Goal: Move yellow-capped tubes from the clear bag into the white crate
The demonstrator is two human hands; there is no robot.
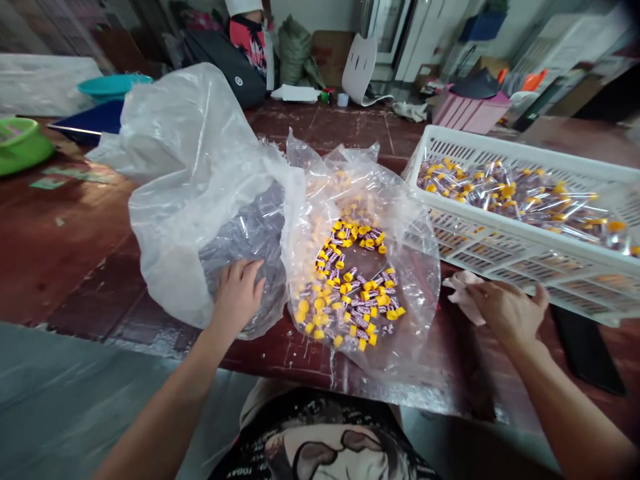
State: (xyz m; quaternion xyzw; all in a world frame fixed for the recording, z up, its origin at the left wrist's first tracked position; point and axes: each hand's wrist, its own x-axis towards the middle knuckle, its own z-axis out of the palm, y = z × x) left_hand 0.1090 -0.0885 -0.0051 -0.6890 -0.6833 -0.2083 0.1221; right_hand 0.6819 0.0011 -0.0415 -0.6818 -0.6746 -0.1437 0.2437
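2 hands [238,297] [507,313], yellow-capped tubes [350,280] between them

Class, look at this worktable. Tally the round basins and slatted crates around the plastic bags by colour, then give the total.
Green round plastic basin: 1
Teal round plastic basin: 1
White slatted plastic crate: 1
Pink slatted plastic crate: 1
Total: 4

The person wears a black shirt [320,440] with a big gray and white picture on it (tiny white letters too), and both arms [165,407] are bare.
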